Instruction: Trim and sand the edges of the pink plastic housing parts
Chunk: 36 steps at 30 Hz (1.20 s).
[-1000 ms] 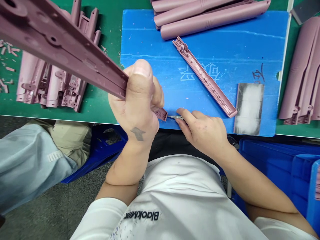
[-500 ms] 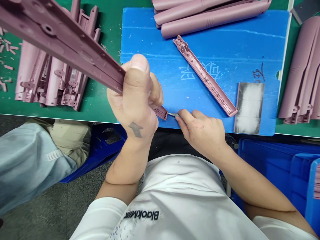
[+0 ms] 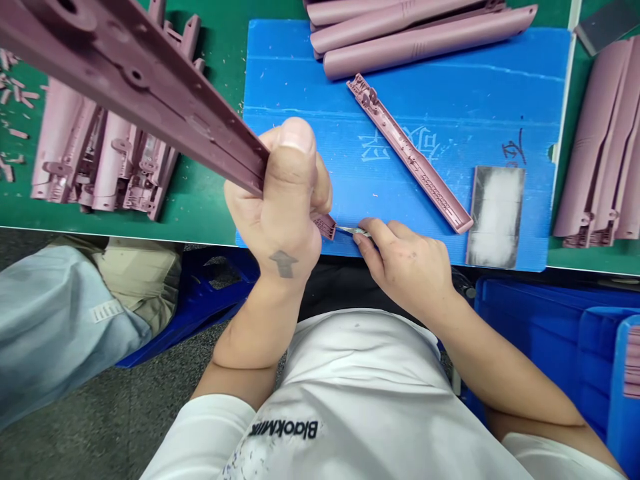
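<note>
Over the near edge of a blue corrugated board (image 3: 450, 67), the left hand (image 3: 280, 200) grips a long mauve plastic housing (image 3: 135, 83), hiding its middle. The right hand (image 3: 405, 263) pinches a craft knife (image 3: 353, 231), its tip at the housing's end. A green surface (image 3: 210, 220) lies beyond the board.

The clearest lettering is the black print "BlackMilk" (image 3: 283, 429) on the white T-shirt (image 3: 360, 367) (it sits upside down from this viewpoint, but it can still be made out). Pale, chalky Chinese characters (image 3: 395, 143) stand on the blue corrugated board (image 3: 500, 87), too faint to read with confidence. Nearer the board's right edge are dark handwritten marks (image 3: 514, 150), probably another Chinese character, also unreadable. A small white tag (image 3: 107, 311) on pale blue cloth (image 3: 50, 327) carries rows of fine print, too small to read. Near the wrist, the left hand (image 3: 280, 207) bears a dark arrow-shaped tattoo (image 3: 284, 264) pointing away from the wrist.
</note>
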Available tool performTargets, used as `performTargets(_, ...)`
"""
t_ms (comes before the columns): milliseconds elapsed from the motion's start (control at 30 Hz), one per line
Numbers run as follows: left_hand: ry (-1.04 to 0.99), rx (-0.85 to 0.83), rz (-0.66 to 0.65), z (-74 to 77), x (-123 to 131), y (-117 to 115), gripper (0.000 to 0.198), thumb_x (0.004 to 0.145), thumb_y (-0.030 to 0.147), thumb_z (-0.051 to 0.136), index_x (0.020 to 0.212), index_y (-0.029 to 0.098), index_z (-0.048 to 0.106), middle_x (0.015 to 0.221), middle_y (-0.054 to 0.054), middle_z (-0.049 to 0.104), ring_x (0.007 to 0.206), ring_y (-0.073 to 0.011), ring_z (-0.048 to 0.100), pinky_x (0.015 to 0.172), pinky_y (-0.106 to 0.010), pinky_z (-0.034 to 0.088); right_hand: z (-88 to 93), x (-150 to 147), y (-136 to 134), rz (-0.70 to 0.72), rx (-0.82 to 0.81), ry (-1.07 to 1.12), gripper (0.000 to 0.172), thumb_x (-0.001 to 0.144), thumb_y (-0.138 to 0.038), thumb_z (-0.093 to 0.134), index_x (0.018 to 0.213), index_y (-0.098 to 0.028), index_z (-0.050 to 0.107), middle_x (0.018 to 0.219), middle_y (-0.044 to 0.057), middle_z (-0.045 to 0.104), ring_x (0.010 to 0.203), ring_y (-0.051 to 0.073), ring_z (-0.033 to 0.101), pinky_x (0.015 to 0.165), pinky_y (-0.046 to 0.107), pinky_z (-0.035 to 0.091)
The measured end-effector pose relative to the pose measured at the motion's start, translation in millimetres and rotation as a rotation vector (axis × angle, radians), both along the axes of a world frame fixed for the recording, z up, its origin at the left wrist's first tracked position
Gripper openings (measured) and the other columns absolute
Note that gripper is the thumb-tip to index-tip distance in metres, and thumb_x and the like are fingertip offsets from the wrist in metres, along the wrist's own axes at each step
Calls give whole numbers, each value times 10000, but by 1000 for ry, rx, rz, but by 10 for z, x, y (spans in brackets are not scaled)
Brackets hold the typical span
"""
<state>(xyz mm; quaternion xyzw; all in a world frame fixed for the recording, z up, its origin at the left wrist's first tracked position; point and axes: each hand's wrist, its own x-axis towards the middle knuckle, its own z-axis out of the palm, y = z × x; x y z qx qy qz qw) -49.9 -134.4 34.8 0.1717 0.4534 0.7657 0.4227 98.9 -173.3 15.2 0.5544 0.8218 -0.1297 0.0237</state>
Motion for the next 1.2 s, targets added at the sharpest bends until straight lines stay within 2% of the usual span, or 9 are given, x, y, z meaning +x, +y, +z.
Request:
performTargets(167,103,22,-125,66,-72,33,608,1068,599,541,676,220,270,591,47,212,424,-62,235,457,-255,197,48,44,39,25,-50,29,428,1152,-527,385,1339,-294,691,1039,37,789,800,224,716,601,352,218)
performTargets(300,150,60,-189,84,-164,104,548,1131,445,474,675,217,274,617,52,139,436,-57,170,455,-238,202,65,61,92,22,-96,85,424,1150,-514,401,1340,-260,682,1094,53,812,870,237,749,617,349,271)
performTargets(467,-3,19,-205,16,-352,256,551,1150,460,358,668,227,227,574,66,89,423,-68,72,406,-246,133,36,41,142,166,-103,150,427,1138,-494,436,1407,-268,679,1182,64,813,941,249,758,654,343,328)
performTargets(633,-50,-31,-265,-62,-503,365,566,1157,476,287,654,223,225,553,68,89,421,-80,63,403,-249,117,2,-53,182,290,-78,106,491,1126,-372,443,1608,-346,536,1112,40,821,867,241,753,625,354,299)
performTargets(767,-84,-44,-280,-95,-539,397,578,1160,473,241,640,222,207,522,70,90,408,-85,58,391,-249,108,28,-70,214,302,-126,115,507,1109,-317,451,1607,-333,544,1109,51,836,865,243,761,620,339,322)
performTargets(867,-87,-36,-263,-102,-541,401,563,1157,448,235,643,219,204,521,79,90,402,-78,70,388,-238,103,44,-22,201,350,-258,257,482,1072,-271,511,1539,-320,617,1149,38,844,944,231,776,700,308,414)
performTargets(967,-97,-60,-254,-104,-552,400,534,1152,410,256,658,216,192,528,81,93,399,-75,87,393,-233,102,42,6,189,238,-329,363,442,1050,-255,536,1470,-295,665,1182,28,842,971,224,779,778,296,462)
performTargets(1067,-130,-80,-252,-108,-572,391,527,1155,423,284,681,221,172,530,73,95,402,-85,79,401,-248,99,54,-49,232,74,-304,320,411,1069,-268,500,1444,-258,667,1159,50,842,959,250,779,782,315,460)
performTargets(1200,-201,-51,-250,-113,-582,358,548,1153,485,333,700,221,176,532,67,123,428,-91,59,419,-249,90,89,-204,368,54,-308,266,319,1097,-350,494,1317,-267,708,1038,51,841,926,275,766,765,327,430)
